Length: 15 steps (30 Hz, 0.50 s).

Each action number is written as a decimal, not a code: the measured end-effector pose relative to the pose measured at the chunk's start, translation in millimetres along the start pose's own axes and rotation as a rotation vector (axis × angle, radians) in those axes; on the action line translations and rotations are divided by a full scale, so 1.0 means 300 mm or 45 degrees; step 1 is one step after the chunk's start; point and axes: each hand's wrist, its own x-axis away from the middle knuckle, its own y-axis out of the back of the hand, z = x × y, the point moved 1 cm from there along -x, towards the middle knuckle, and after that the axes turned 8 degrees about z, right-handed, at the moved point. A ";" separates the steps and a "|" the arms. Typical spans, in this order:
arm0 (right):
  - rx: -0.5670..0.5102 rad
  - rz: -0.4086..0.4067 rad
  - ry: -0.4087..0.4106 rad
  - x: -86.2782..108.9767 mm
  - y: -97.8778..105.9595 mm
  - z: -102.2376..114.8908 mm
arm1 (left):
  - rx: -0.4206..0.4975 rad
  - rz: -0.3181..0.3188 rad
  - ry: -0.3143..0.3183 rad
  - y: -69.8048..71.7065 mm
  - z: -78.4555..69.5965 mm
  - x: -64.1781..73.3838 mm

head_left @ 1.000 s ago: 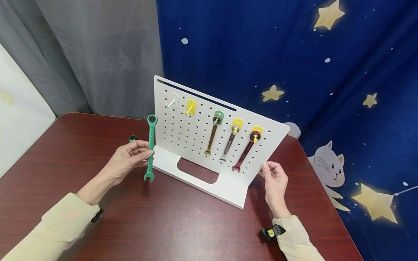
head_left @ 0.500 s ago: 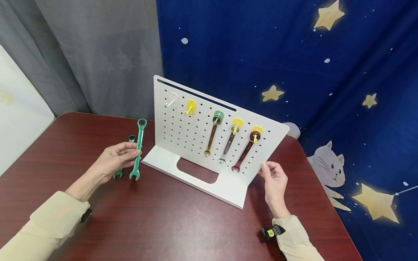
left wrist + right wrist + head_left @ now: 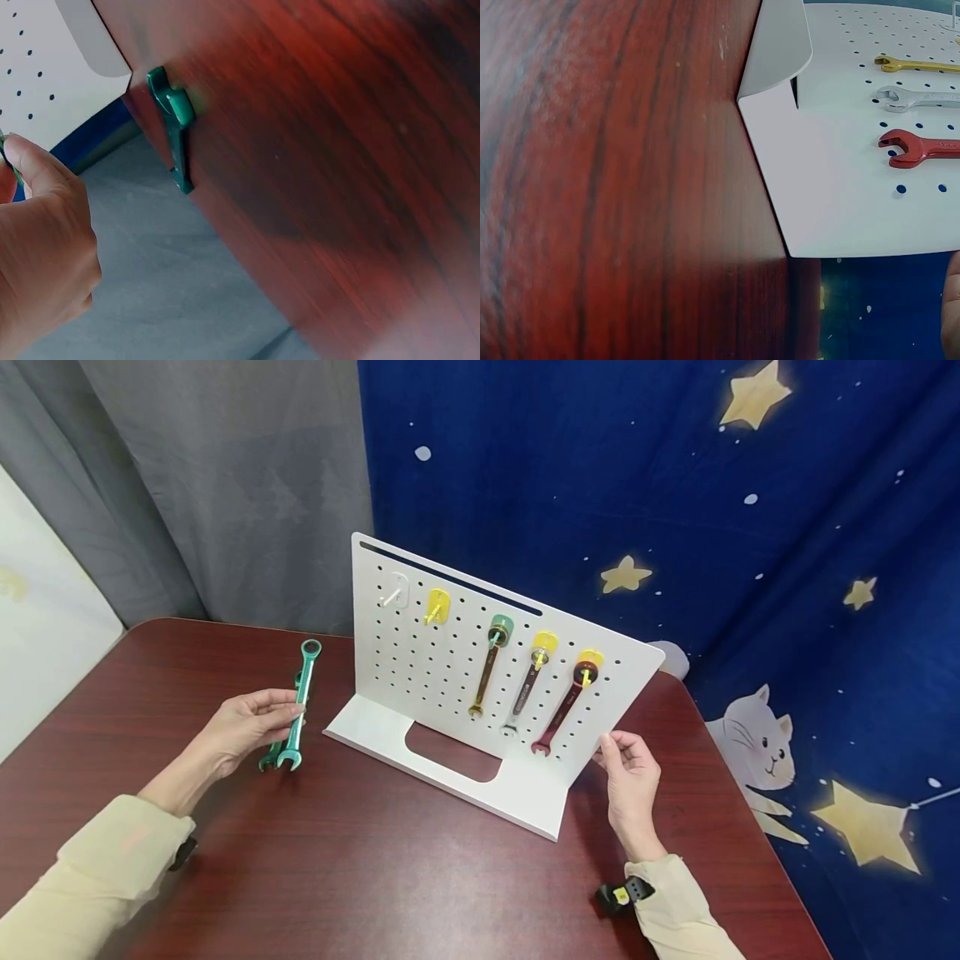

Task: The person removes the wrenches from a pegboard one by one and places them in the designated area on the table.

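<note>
My left hand (image 3: 243, 727) pinches a green combination wrench (image 3: 306, 681) between thumb and fingers, ring end up and open end down, left of the white pegboard (image 3: 465, 685). Behind it, a second green wrench (image 3: 270, 758) is mostly hidden by the hand and the held wrench; the left wrist view shows this darker green wrench (image 3: 178, 142) near the table edge. At the pegboard's right edge, my right hand (image 3: 633, 781) holds the board between thumb and fingers. A bronze wrench (image 3: 487, 677), a silver wrench (image 3: 525, 697) and a red wrench (image 3: 561, 718) hang on hooks.
A white hook (image 3: 395, 592) and a yellow hook (image 3: 437, 607) on the board's left side hold nothing. The reddish-brown table (image 3: 420, 893) extends in front. Behind are a grey curtain (image 3: 255, 485) and a blue starry curtain (image 3: 525, 468).
My left hand has moved left with the green wrench, away from the pegboard and in front of the second green wrench. The right hand stays at the board's edge.
</note>
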 end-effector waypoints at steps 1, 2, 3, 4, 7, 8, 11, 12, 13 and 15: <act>0.001 -0.002 -0.004 0.000 0.000 0.000 | -0.015 -0.003 0.007 0.004 0.001 0.000; 0.002 -0.003 -0.007 0.001 0.000 0.000 | -0.020 -0.005 0.010 0.007 0.001 0.001; 0.004 -0.004 -0.009 0.001 0.000 0.001 | -0.032 -0.006 0.011 0.011 0.003 0.001; 0.005 -0.004 -0.009 0.001 0.000 0.001 | -0.035 -0.007 0.012 0.015 0.004 0.000; 0.008 -0.003 -0.007 0.001 -0.001 0.002 | -0.050 -0.011 0.016 0.028 0.009 0.000; 0.007 -0.003 -0.006 0.001 -0.001 0.003 | -0.053 -0.013 0.015 0.033 0.012 0.000; 0.007 -0.002 -0.002 0.001 -0.001 0.004 | -0.083 -0.025 0.024 0.047 0.019 -0.002; 0.007 -0.001 -0.002 0.001 -0.001 0.005 | -0.091 -0.028 0.028 0.051 0.022 -0.002; 0.007 -0.001 -0.002 0.001 -0.001 0.005 | -0.102 -0.031 0.033 0.056 0.024 -0.002; 0.004 -0.001 -0.002 0.001 -0.001 0.005 | -0.111 -0.038 0.043 0.066 0.028 -0.003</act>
